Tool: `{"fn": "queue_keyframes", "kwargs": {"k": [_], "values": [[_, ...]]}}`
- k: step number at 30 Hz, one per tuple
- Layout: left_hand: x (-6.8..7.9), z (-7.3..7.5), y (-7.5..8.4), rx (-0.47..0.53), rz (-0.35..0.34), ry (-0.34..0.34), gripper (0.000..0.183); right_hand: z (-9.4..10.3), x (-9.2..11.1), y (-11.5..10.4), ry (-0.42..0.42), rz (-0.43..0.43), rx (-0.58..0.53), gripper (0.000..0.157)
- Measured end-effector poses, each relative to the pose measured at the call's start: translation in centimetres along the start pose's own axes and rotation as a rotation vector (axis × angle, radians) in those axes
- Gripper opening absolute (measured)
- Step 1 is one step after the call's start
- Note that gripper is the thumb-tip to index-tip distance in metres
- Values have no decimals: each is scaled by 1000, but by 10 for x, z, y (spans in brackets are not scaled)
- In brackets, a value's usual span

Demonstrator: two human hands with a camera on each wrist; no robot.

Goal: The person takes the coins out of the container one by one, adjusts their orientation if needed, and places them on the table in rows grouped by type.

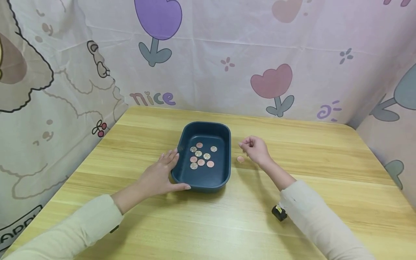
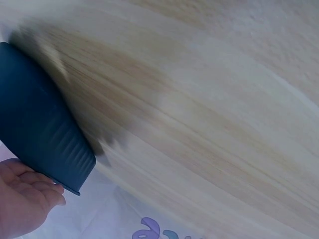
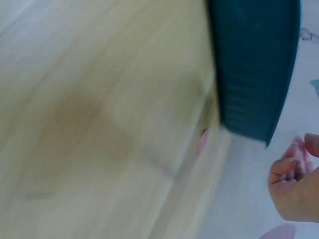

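Note:
A dark blue rectangular box [image 1: 204, 183] stands on the table, several copper and gold coins [image 1: 206, 156] lying flat inside. My left hand [image 1: 159, 175] rests against its near left corner, fingers fairly straight along the left rim and thumb along the near side. In the left wrist view, these fingertips touch the box's rim [image 2: 72, 191]. Right of the box, my right hand [image 1: 256, 150] hovers with curled fingers, thumb close to the index finger; no object shows between them. One copper coin [image 1: 240, 159] lies on the table just below that hand, also visible in the right wrist view.
The wooden table [image 1: 146, 224] extends around the box on all sides. A patterned cloth [image 1: 208, 83] hangs behind its back edge and along both sides. A small black device [image 1: 279, 213] sits under the right sleeve.

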State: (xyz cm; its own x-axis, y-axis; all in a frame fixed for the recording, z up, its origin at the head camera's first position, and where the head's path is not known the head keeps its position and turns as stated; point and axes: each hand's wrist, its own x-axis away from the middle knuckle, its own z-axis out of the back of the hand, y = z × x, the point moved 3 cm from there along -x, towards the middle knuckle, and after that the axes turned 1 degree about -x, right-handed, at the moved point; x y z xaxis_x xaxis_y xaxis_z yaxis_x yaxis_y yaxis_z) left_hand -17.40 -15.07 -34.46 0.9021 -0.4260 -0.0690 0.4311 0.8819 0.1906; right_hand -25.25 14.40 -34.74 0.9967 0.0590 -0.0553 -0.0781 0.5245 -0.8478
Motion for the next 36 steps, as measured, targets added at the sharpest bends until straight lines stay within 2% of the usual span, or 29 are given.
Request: {"fn": "queue_keyframes", "kwargs": {"k": [4,7,12,17,23,26,31,36], "values": [[0,1,1,2,0,0,105,-4,5,-26,61,135,-123,14],[0,1,1,6,2,-5,105,-12,8,-41,52,202,-167,13],[-2,-1,1,14,4,-14,106,-31,13,-63,-45,270,-124,11],[-2,-1,-1,13,-4,-9,106,-62,15,-73,-172,339,-41,9],[0,0,-2,-1,-14,-6,104,-96,13,-71,-355,298,94,15],[-1,0,-2,-6,-18,-5,104,-107,10,-70,-418,304,180,18],[-1,0,-2,-6,-16,-6,104,-120,2,-62,-482,303,304,18],[-1,0,-2,-1,-20,-6,103,-130,-5,-54,-499,268,363,13]]}}
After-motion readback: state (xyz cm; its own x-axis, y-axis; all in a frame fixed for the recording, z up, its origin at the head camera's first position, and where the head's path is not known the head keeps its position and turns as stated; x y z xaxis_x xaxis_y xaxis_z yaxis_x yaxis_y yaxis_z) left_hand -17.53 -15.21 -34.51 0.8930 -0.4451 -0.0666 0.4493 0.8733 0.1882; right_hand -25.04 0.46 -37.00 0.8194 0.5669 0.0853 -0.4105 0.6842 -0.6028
